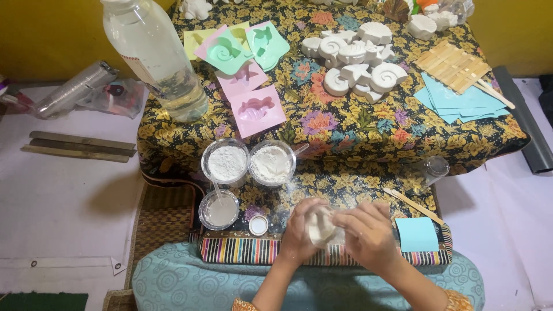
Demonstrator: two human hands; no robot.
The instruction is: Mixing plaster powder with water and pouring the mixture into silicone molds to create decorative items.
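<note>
Hands: left hand point(298, 230), right hand point(368, 235) grip one white lump point(320, 227) (two powder cups point(227, 162) near)

Water bottle point(155, 57), powder cups point(226, 162), shell casts point(357, 60).

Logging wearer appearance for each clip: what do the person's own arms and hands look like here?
Both hands are bare: no gloves, rings or watch show on the left hand or right hand. The forearms are bare too. At the bottom edge, orange patterned sleeve cuffs show near each elbow. No markings can be made out on the fingers.
</note>
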